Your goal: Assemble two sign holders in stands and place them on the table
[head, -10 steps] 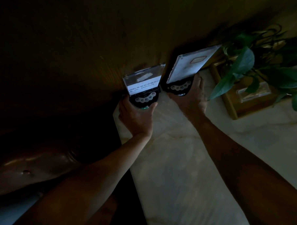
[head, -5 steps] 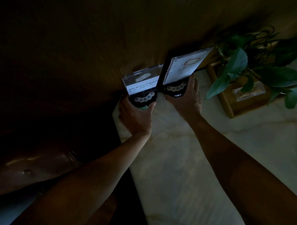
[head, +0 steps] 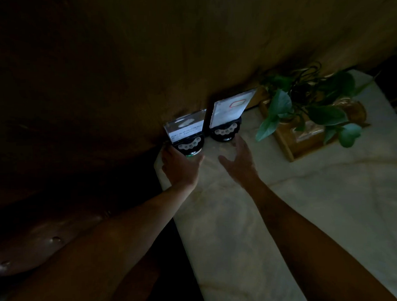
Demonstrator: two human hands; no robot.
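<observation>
Two clear sign holders stand side by side in round black stands at the far edge of the pale marble table (head: 253, 227), against a wooden wall. The left sign holder (head: 184, 129) sits in its stand (head: 188, 147); my left hand (head: 179, 167) still wraps the stand's front. The taller right sign holder (head: 231, 110) leans in its own stand (head: 225, 132). My right hand (head: 237, 159) hovers just in front of that stand, fingers spread, touching nothing.
A green leafy plant (head: 304, 104) overhangs a wooden tray (head: 290, 144) to the right of the stands. The table's left edge drops beside a dark leather seat (head: 37, 237). The scene is dim.
My right hand has let go of the right stand and drawn back toward me with fingers apart. My left hand stays on the left stand. The camera view shifted slightly.
</observation>
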